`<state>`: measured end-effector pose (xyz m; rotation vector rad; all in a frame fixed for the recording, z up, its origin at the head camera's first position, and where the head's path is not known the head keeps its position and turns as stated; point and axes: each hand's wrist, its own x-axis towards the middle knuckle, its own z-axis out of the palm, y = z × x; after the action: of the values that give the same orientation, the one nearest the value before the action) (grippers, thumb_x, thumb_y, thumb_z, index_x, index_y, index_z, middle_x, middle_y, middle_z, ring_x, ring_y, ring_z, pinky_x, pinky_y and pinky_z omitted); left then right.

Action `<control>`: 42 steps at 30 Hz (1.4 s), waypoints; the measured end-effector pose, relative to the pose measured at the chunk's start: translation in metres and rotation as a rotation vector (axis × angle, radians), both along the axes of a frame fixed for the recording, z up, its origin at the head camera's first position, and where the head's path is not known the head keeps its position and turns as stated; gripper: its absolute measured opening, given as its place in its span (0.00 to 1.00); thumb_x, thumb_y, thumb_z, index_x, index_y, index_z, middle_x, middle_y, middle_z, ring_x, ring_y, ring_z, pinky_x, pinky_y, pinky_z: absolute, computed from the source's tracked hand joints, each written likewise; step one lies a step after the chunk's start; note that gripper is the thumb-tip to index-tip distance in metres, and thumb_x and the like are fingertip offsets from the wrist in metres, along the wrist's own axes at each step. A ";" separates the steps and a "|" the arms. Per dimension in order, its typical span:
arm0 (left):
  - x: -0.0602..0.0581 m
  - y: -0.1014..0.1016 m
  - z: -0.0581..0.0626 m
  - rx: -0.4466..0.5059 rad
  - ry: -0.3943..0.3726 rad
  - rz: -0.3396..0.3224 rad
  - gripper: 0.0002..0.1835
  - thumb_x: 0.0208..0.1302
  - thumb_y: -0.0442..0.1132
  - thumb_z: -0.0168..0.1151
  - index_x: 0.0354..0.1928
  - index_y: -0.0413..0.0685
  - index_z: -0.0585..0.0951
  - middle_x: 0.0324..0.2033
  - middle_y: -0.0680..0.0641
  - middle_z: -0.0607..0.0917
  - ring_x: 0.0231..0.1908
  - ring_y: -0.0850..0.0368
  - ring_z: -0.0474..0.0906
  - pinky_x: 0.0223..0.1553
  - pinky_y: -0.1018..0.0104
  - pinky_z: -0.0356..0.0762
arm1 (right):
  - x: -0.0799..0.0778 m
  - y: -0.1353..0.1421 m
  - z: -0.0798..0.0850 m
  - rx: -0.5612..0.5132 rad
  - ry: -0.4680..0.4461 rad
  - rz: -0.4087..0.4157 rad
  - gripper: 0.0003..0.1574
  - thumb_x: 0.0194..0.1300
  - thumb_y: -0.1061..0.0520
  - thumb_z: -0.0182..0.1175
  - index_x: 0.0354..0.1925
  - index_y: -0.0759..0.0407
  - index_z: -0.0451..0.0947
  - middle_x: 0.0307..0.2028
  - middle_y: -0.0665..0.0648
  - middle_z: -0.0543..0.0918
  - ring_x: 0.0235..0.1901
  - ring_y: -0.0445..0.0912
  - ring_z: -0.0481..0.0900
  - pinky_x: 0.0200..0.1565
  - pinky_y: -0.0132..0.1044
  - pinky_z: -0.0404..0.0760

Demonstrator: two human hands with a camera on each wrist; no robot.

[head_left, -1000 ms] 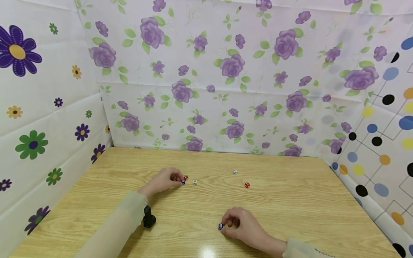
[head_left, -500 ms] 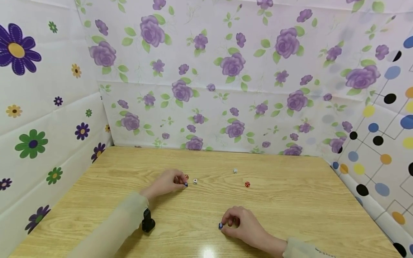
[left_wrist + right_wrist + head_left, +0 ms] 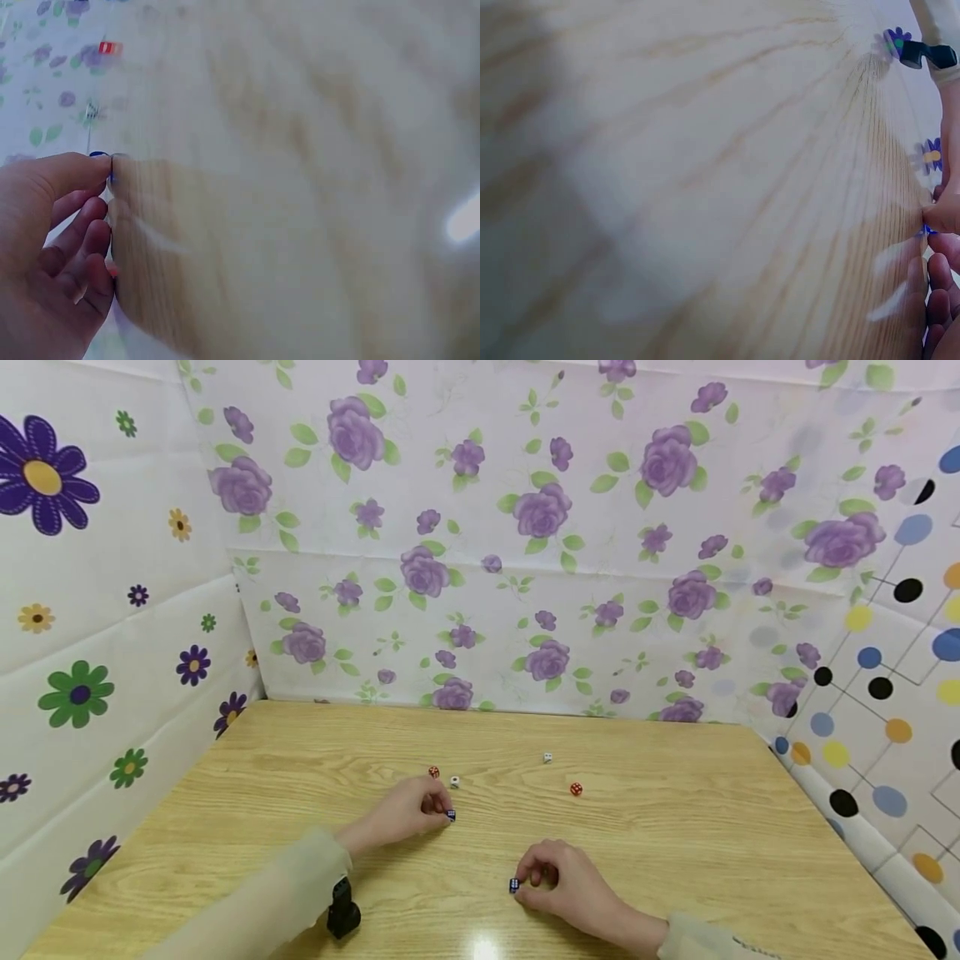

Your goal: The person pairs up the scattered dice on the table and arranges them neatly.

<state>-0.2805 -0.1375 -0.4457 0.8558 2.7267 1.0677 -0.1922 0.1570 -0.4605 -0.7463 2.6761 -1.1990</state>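
Note:
My left hand (image 3: 414, 810) pinches a blue die (image 3: 451, 816) between thumb and fingertips, low over the wooden table. Behind that hand lie a red die (image 3: 433, 772) and a white die (image 3: 454, 782), close together. Nearer the front, my right hand (image 3: 562, 887) pinches a second blue die (image 3: 513, 886) at the tabletop. In the left wrist view, only a bit of blue die (image 3: 98, 154) shows past the thumb. The right wrist view has a sliver of blue die (image 3: 928, 229) between thumb and finger.
Another white die (image 3: 547, 758) and red die (image 3: 576, 789) lie at the back right of the wooden table (image 3: 675, 827). Flowered cloth (image 3: 495, 543) hangs behind it, with patterned cloth on both sides. A black wrist camera (image 3: 343, 910) sits under the left sleeve.
My left hand has drawn the blue die toward me and to the right, away from the red and white dice. My right hand has stayed in place.

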 end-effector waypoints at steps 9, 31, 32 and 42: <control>0.018 0.021 -0.003 -0.010 0.025 -0.043 0.04 0.59 0.38 0.71 0.34 0.52 0.83 0.32 0.54 0.82 0.29 0.69 0.73 0.32 0.74 0.73 | 0.000 0.000 -0.001 0.002 0.007 -0.005 0.07 0.57 0.47 0.72 0.32 0.40 0.81 0.28 0.45 0.77 0.29 0.36 0.68 0.32 0.29 0.68; 0.057 0.043 -0.011 0.082 0.019 0.019 0.06 0.53 0.41 0.75 0.31 0.58 0.85 0.30 0.55 0.83 0.29 0.66 0.71 0.33 0.75 0.67 | -0.001 0.000 -0.002 -0.002 0.016 -0.009 0.07 0.57 0.48 0.72 0.32 0.40 0.81 0.28 0.46 0.78 0.28 0.36 0.68 0.32 0.29 0.68; 0.058 0.044 -0.012 0.085 0.026 0.023 0.06 0.52 0.41 0.76 0.31 0.59 0.86 0.30 0.56 0.83 0.29 0.66 0.71 0.33 0.75 0.67 | -0.001 0.000 -0.002 -0.004 0.013 -0.010 0.07 0.57 0.48 0.72 0.32 0.40 0.81 0.28 0.46 0.78 0.28 0.36 0.68 0.32 0.29 0.68; 0.066 0.052 -0.014 0.076 0.044 0.059 0.07 0.49 0.45 0.78 0.29 0.63 0.86 0.28 0.61 0.83 0.32 0.66 0.71 0.38 0.73 0.64 | 0.000 0.000 0.000 -0.014 -0.020 -0.029 0.07 0.57 0.49 0.72 0.32 0.42 0.82 0.29 0.46 0.78 0.29 0.37 0.68 0.33 0.30 0.67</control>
<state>-0.2144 -0.0851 -0.4596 0.8232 2.7797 1.1842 -0.1927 0.1566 -0.4603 -0.6959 2.6743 -1.2260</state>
